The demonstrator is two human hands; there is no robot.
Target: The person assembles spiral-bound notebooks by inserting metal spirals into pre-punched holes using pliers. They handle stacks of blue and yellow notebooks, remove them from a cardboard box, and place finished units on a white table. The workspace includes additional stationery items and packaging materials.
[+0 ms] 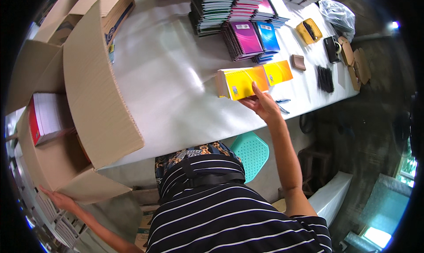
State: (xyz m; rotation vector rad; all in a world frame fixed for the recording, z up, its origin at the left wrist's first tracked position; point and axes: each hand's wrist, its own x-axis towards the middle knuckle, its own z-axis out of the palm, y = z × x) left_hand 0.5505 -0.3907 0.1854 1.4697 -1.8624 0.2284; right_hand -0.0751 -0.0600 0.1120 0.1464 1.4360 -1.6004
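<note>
My right hand (263, 103) grips the near edge of a thick stack of yellow-orange notebook sheets (245, 83), thumb on the top cover and fingers beneath. The stack shows a row of punched holes but no spiral. Touching its right side is a second yellow-orange stack (279, 72) on the table. At far left, my left hand (59, 200) lies with fingers stretched against the near outside corner of an open cardboard box (62, 158). Inside that box is a block of white paper with a red side (52, 117). Raised flaps hide part of its inside.
Tall piles of spiral notebooks (216, 10) stand at the back of the white table (154, 76). Purple notebooks (246, 37) and blue ones (267, 35) sit before them. Rightward are pliers (283, 105), black wire spirals (325, 78), a yellow container (309, 31) and a green stool (251, 156) below.
</note>
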